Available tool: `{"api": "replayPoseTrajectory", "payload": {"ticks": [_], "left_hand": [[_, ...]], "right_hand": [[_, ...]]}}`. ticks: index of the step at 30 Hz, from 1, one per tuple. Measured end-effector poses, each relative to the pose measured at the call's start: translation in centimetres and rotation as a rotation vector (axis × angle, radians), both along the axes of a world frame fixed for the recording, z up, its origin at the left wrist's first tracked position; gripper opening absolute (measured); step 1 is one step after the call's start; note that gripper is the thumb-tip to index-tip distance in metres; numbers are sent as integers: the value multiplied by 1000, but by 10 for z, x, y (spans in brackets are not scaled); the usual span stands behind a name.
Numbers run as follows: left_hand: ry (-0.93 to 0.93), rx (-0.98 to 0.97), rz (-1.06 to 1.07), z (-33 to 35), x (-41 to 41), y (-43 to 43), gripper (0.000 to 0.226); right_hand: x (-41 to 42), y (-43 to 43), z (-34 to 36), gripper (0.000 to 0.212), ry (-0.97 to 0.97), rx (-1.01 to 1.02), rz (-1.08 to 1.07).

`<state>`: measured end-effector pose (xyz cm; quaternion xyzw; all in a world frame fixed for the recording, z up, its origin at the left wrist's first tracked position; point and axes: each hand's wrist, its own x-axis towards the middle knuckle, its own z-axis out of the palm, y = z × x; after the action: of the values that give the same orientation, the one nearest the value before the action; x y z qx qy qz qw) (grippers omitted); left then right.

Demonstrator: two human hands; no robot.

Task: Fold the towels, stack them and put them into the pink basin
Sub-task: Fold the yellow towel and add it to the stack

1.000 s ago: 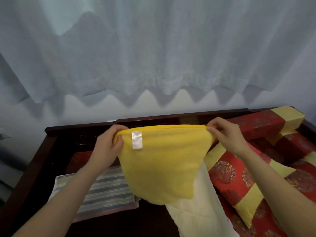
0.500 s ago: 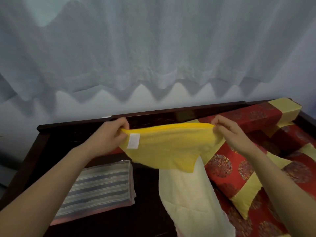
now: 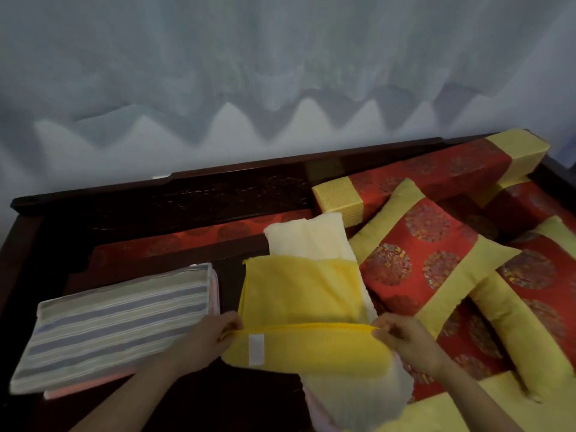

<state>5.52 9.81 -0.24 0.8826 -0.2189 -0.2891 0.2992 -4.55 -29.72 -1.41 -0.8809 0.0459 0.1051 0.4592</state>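
Yellow towel (image 3: pixel 299 294), held in the air a second ago, now lies on the cream towel (image 3: pixel 307 240), beside the striped towel (image 3: pixel 118 322). Left hand (image 3: pixel 215 341) and right hand (image 3: pixel 402 341) each pinch a near corner. Judgement: the next fold is under way; the basin is out of view.

Cream towel (image 3: pixel 307 241) middle hidden under yellow towel (image 3: pixel 299 294); end cropped below.

A stack of folded towels (image 3: pixel 118 325) lies at left on the surface (image 3: pixel 249 400); beside it to the right, a half-folded towel (image 3: pixel 299 294) lies on a longer towel (image 3: pixel 307 238), cushions (image 3: pixel 430 263) farther right, curtain (image 3: pixel 280 73) behind.
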Motion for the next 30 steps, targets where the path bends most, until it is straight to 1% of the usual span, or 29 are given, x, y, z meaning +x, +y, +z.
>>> {"api": "replayPoseTrajectory", "payload": {"ticks": [2,4,7,9,11,13,14,16,18,19,21,22,23,24,25,27,29,30], "left_hand": [[-21,-80,131,-7,14,-5,42],[-51,-143,240,-3,34,-14,43],[-64,-230,413,4,72,-34,34],[-74,-259,500,5,94,-45,25],[-67,-248,597,-4,110,-55,17],[-39,-223,715,-17,122,-67,14],[-13,-224,776,-23,125,-72,19],[95,-211,873,-37,125,-76,35],[243,-208,895,-52,122,-71,48],[294,-192,884,-60,121,-66,58],[348,-162,884,-87,125,-53,79],[390,-179,897,-88,126,-51,83],[448,-217,929,-84,126,-52,79],[517,-244,958,-76,126,-57,70],[597,-270,972,-70,125,-60,63],[700,-300,959,-64,126,-64,62],[736,-338,966,-60,127,-67,65],[725,-368,975,-60,128,-68,65]], "right_hand": [[12,2,-2,13,-44,8,-55],[34,2,1,10,-113,9,-124],[78,-3,-3,10,-197,2,-218],[104,-4,-13,12,-195,-10,-283],[124,-4,-28,11,-171,-41,-341],[139,-3,-43,6,-89,-71,-379],[143,-2,-48,4,-28,-66,-397],[147,-2,-58,16,100,-15,-438],[146,-3,-63,29,187,49,-465],[146,-3,-65,33,215,69,-471],[146,-5,-66,34,242,94,-485],[146,-5,-66,30,239,104,-491],[146,-5,-65,22,229,114,-494],[147,-5,-64,17,213,123,-491],[147,-5,-63,16,193,130,-485],[148,-3,-62,17,156,143,-472],[146,-2,-62,15,115,151,-484],[144,-2,-63,13,97,149,-499]]}}
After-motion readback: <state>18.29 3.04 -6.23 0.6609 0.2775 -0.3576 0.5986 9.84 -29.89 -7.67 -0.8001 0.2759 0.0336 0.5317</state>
